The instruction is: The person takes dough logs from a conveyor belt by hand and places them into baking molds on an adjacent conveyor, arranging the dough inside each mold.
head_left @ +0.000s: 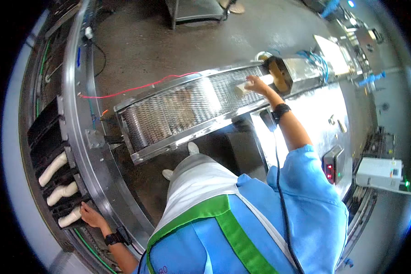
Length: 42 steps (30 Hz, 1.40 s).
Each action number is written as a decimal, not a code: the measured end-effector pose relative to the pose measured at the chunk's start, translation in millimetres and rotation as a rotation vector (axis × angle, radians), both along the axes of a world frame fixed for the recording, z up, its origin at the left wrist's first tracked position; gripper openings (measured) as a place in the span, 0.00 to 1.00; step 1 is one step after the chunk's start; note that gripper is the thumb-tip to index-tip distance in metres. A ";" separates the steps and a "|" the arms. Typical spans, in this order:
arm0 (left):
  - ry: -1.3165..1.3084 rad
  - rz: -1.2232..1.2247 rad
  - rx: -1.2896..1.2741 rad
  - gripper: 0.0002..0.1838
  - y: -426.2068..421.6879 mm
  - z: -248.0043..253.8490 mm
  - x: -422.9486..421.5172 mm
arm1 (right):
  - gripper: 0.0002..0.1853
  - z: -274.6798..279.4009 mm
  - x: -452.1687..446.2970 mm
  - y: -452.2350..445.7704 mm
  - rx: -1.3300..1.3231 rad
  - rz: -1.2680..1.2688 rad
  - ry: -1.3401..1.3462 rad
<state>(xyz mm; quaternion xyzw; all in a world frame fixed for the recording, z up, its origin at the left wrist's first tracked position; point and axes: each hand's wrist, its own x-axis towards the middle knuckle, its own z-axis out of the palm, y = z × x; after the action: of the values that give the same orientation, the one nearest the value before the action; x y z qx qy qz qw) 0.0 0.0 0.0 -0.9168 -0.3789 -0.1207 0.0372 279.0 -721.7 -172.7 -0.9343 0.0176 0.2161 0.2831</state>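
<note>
While the right hand (257, 86) grips a pale roll (241, 90) over the wire belt (169, 109), the left hand (92, 216) touches another roll (69, 218) among black trays (44, 132); I cannot tell whether it grips. Shiny grey floor (141, 50) spreads beyond. Shirt (169, 253) print partly reads "80"; the scale's (334, 163) red digits are unreadable.

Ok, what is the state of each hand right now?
Left hand: at the nearest white roll; grip cannot be told.
Right hand: holding a pale roll.
</note>
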 end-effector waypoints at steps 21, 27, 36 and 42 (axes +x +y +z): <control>-0.222 -0.106 -0.071 0.23 -41.5 -102.2 4.6 | 0.20 163.8 26.1 -11.3 0.934 -0.303 -0.266; -0.329 -0.014 -0.291 0.22 -59.2 -92.3 10.6 | 0.21 246.2 30.1 24.1 1.254 -0.221 -0.270; -0.471 -0.012 -0.300 0.12 -86.3 -89.3 -1.4 | 0.23 323.2 52.5 184.7 1.211 0.268 -0.316; -0.511 0.008 -0.237 0.11 -119.1 -48.0 5.3 | 0.21 413.7 53.1 376.7 1.096 0.657 -0.212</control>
<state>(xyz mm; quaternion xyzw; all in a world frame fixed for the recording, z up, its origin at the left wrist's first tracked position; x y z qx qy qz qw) 5.3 -119.1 -48.0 -0.8530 -0.3911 -0.3028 -0.1667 332.1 -345.0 241.0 -0.6273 -0.4099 0.1756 0.6385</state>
